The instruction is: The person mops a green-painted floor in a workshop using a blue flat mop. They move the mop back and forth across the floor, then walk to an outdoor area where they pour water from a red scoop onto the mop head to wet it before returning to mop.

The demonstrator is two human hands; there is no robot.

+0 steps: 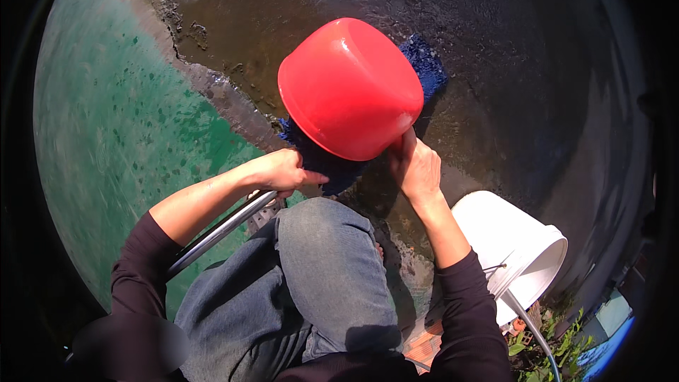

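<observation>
A red plastic basin (346, 85) is tipped over in front of my knees, its outer bottom turned up. My right hand (417, 168) is closed on its near right rim; the basin's inside is hidden. Under and behind the basin spreads a blue shaggy mop head (426, 67), its middle covered. My left hand (278, 171) is closed around the silver metal pole (223, 232), close to the near end of the blue mop head. The left index finger stretches out toward the blue strands. Where pole and mop head join is hidden.
Dark wet ground (509, 64) with thin water lies ahead and right. Green painted floor (127, 113) with a broken concrete edge is on the left. A white bucket (491, 233) lies tilted by my right forearm, near plants (559, 339) and bricks (423, 346).
</observation>
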